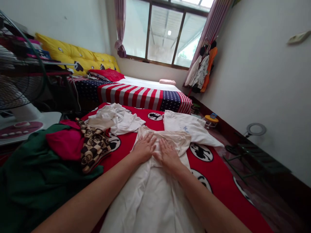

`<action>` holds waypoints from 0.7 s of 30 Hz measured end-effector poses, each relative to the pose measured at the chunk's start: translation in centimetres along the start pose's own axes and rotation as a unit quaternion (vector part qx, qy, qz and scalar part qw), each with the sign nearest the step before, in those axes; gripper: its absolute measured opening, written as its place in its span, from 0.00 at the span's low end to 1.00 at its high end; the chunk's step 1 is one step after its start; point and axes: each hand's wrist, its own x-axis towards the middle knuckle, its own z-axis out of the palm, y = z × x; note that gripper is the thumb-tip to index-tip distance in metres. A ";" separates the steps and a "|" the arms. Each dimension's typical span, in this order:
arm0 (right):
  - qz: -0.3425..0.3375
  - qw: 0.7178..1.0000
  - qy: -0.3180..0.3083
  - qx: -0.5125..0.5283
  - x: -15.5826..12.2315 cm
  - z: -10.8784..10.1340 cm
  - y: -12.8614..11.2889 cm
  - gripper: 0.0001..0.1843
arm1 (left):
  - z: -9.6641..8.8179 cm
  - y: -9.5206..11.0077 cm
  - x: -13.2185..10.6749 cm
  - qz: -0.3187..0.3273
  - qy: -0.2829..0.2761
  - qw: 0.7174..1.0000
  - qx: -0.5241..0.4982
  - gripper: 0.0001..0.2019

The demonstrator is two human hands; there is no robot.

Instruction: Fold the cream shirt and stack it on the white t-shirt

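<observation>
**A:** What've we got in the hands?

**B:** L hand (143, 148) and R hand (167, 156) both flat, palms down, fingers spread, pressing on a cream garment (150, 194). No pinch on either one, and they're just beside each other.

**A:** Where's the garment?

**B:** Lying lengthwise on a red bedspread (218, 174) w/ round black-and-white prints, running back toward us.

**A:** What's around it?

**B:** Far side, a white T-shirt (187, 124) w/ blue print, and a crumpled white cloth (116, 119) to its L. On our L, a brown checked cloth (93, 145), a pinkish-red cloth (64, 144) and a dark green cloth (43, 174), all heaped together.

**A:** Further off?

**B:** Stars-and-stripes bedding (131, 97) beyond us, w/ a yellow cushion (77, 55) by the wall, and a fan (21, 64) on our L.
</observation>
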 end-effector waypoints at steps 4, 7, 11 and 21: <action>0.061 0.995 -0.032 -0.069 -2.7 1.0 3.7 0.34 | 0.4 -0.8 -1.0 0.002 0.006 0.999 0.048 0.25; 0.118 0.987 -0.046 -0.098 -3.8 0.9 5.8 0.33 | 0.5 -0.8 -0.9 -0.003 0.001 0.999 0.038 0.25; 0.145 0.983 -0.060 -0.096 -3.5 0.1 6.0 0.33 | -0.3 -0.2 -0.6 -0.013 -0.020 0.999 0.030 0.26; -0.020 0.997 -0.029 -0.064 -11.2 -2.1 0.4 0.32 | -3.7 1.7 -12.3 0.058 -0.136 0.989 0.018 0.40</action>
